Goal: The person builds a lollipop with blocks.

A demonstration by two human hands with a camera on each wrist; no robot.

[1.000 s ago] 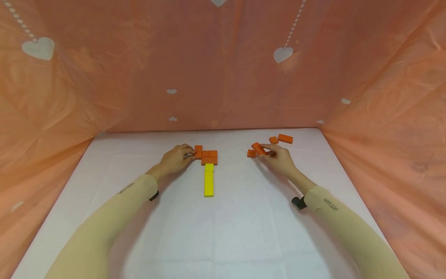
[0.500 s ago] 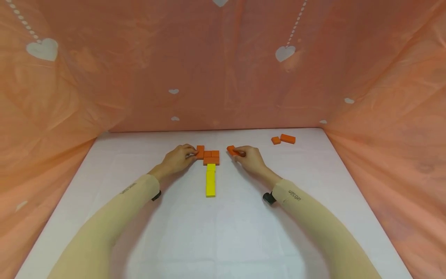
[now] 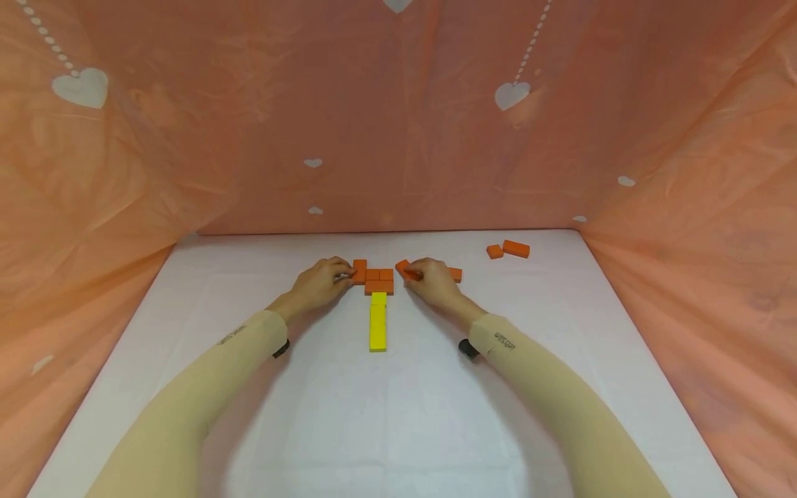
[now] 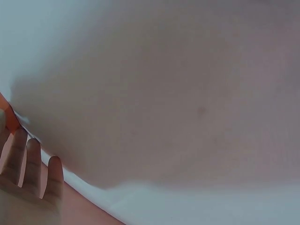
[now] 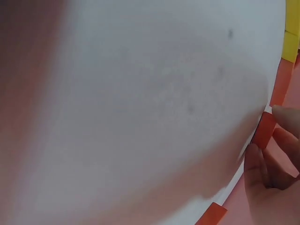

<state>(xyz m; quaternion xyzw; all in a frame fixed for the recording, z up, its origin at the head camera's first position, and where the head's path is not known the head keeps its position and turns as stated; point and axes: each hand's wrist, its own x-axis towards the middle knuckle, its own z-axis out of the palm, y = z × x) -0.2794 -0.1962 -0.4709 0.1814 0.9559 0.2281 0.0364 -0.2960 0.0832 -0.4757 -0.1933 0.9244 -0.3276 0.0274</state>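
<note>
My left hand (image 3: 320,283) holds an upright-lying orange block (image 3: 360,271) by its left side, between thumb and fingertips. That block touches the left of a group of orange blocks (image 3: 378,286), two small ones above a longer one. Below the group runs a column of yellow blocks (image 3: 378,325). My right hand (image 3: 434,285) pinches another orange block (image 3: 403,268), tilted, just right of the group and slightly apart from it. In the right wrist view this orange block (image 5: 265,129) sits between thumb and fingers. The left wrist view catches only a corner of the orange block (image 4: 9,117).
An orange block (image 3: 456,274) lies right behind my right hand, partly covered by it. Farther back right are a small orange block (image 3: 495,252) and a longer orange block (image 3: 516,248). A peach curtain (image 3: 386,138) encloses the back and sides of the white-covered table (image 3: 386,415).
My right hand has carried its orange block leftward from the loose pieces to beside the orange group. My left hand stays at its block.
</note>
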